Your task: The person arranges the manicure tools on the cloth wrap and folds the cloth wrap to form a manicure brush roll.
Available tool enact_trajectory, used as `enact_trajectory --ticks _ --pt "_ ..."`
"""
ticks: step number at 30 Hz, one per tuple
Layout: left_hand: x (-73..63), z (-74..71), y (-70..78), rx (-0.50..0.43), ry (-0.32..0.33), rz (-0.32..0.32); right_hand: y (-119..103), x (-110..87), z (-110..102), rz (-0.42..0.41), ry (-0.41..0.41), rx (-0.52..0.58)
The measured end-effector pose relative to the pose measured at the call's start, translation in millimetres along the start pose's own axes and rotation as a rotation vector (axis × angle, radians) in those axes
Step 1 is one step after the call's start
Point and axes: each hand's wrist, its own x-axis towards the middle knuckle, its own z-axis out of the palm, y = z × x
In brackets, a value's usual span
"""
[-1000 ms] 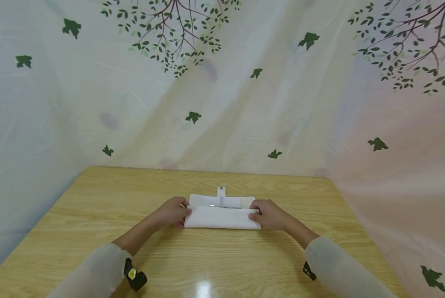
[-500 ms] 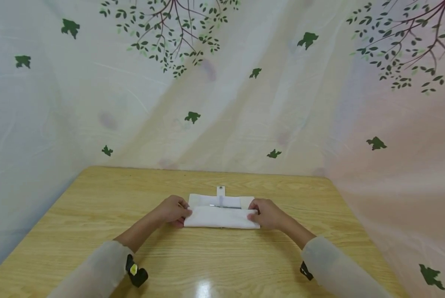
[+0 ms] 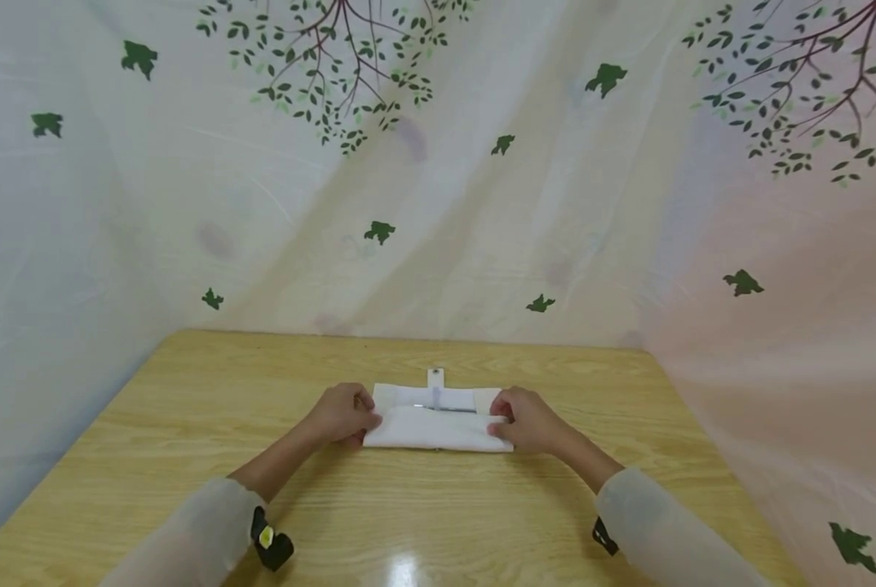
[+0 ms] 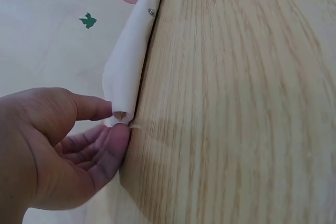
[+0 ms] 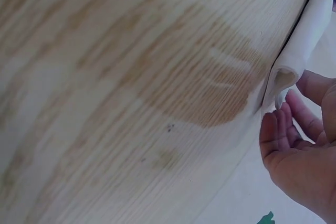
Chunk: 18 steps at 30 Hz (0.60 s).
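Observation:
A white folding case lies on the table, its near side folded over toward the back. From its far edge sticks out a short strap with a metal snap. A thin silvery strip shows just behind the fold; its kind is unclear. My left hand grips the case's left end between thumb and fingers. At the right end, my right hand holds the fold in the same manner. Both wrist views show the rolled, hollow ends of the case, with a snap stud on its near side.
The wood-grain table extends on all sides of the case. Behind it and at the sides hangs a pale cloth printed with leaves and branches. A black wrist camera is strapped at my left sleeve.
The top edge of the fold sits slightly lower, and my left thumb has shifted a little inward over it. Both hands keep their hold on the ends.

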Motion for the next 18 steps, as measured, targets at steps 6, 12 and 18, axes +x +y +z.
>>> enact_trajectory --ticks 6,12,18 --pt "4.9 2.1 -7.0 0.264 -0.02 0.455 3 1.6 1 -0.173 0.006 0.017" --pt "0.4 5.3 -2.6 0.448 -0.155 0.812 2 0.6 3 -0.338 -0.027 -0.043" --pt "-6.9 6.6 1.7 0.484 -0.233 0.772 -3 -8.3 0 -0.424 -0.023 -0.149"
